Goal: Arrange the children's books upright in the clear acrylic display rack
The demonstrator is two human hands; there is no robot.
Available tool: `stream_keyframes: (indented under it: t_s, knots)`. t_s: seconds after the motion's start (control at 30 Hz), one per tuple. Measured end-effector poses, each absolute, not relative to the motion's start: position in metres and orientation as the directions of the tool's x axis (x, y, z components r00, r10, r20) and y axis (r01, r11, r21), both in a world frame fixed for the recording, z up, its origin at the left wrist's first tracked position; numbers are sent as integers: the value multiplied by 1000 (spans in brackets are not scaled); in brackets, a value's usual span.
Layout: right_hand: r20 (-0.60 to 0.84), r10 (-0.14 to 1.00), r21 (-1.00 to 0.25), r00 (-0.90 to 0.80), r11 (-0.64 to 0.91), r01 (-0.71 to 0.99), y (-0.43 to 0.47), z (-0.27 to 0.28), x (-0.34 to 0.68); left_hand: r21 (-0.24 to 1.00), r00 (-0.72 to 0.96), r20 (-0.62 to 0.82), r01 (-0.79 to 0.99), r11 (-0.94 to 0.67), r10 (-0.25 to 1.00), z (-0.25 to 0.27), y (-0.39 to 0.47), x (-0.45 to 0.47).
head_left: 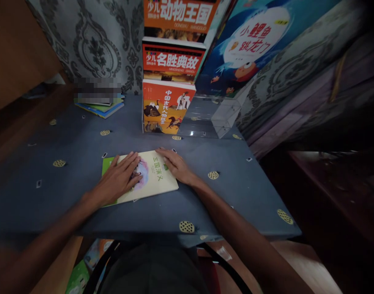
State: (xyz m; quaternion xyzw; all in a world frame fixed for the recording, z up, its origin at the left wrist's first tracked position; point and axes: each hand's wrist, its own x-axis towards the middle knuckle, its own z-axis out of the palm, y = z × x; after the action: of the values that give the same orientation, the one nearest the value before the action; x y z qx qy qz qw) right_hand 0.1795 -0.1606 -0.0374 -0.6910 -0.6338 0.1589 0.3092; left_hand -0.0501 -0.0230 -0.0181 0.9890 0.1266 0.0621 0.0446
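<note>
A cream paperback book (151,185) with a green spine strip lies closed on the table, its cover turned sideways to me. Flat across its left half rests my left hand (121,177), fingers stretched out over the round cover picture. At the book's far right corner my right hand (176,165) lies with its fingers extended along the edge, touching the cover. Part of the cover picture is hidden under my left hand.
Behind the book, a clear acrylic rack (225,116) holds orange and red books (167,108) in tiers, with a large blue picture book (235,53) at its right. A small stack of books (102,108) lies at the back left. A blue patterned cloth (67,192) covers the table.
</note>
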Motion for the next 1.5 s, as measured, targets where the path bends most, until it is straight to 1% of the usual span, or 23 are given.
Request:
stream_keyframes:
  t_s: [0.07,0.13,0.2,0.27,0.37,0.5,0.57,0.67,0.73,0.8,0.87,0.93,1.0,1.1,1.17,1.23,1.3,1.33,1.4,1.47,1.5]
  knots:
    - [186,971,-654,152,6,757,-161,-39,182,105,976,85,193,-976,202,-16,-24,-44]
    - [188,969,-647,160,-1,763,-161,-40,180,106,985,72,150,-983,158,-15,-24,-39]
    - [186,968,-632,166,-11,775,-161,-40,177,105,985,69,148,-983,156,-14,-22,-39]
    - [189,968,-620,166,-13,784,-162,-40,175,99,978,65,189,-977,196,-15,-17,-44]
    - [198,967,-612,160,-6,791,-163,-41,175,75,950,71,298,-952,303,-19,-8,-60]
    - [212,964,-608,159,2,794,-163,-39,175,60,899,120,416,-907,420,-23,1,-80]
    - [220,963,-606,153,12,796,-164,-37,174,50,886,146,439,-897,441,-22,2,-86]
    - [225,963,-600,149,17,800,-175,-31,168,0,889,150,438,-899,433,-15,-1,-87]
    - [226,948,-575,222,-54,816,-189,-25,160,-55,888,131,451,-891,442,-9,-6,-85]
    - [214,906,-530,367,-208,822,-206,-19,149,-125,870,105,491,-862,481,-1,-14,-83]
    - [150,855,-502,496,-367,783,-221,-13,138,-199,838,83,545,-814,540,7,-25,-81]
    - [56,832,-537,552,-441,719,-230,-8,131,-260,798,66,593,-762,599,17,-37,-80]
    - [0,843,-643,539,-413,646,-230,-5,129,-294,761,29,627,-722,648,27,-51,-79]
    - [25,873,-805,488,-271,527,-213,-6,136,-287,706,-93,656,-698,702,38,-69,-79]
    - [71,889,-869,453,-168,466,-193,-10,144,-253,694,-195,647,-719,693,40,-80,-79]
    - [129,908,-891,399,-71,449,-172,-14,152,-202,721,-273,605,-770,637,39,-90,-80]
    - [180,927,-864,330,-11,503,-156,-17,156,-141,765,-302,555,-820,569,36,-97,-80]
    - [198,932,-832,302,-3,554,-150,-17,156,-113,788,-287,537,-836,545,34,-98,-80]
    - [239,928,-736,286,-19,677,-145,-16,150,-73,836,-196,508,-858,512,30,-96,-79]
    - [286,917,-622,276,-41,782,-146,-13,137,-60,879,-54,470,-881,473,25,-88,-79]
    - [305,921,-573,243,-27,819,-148,-12,128,-59,893,17,450,-891,450,21,-82,-78]
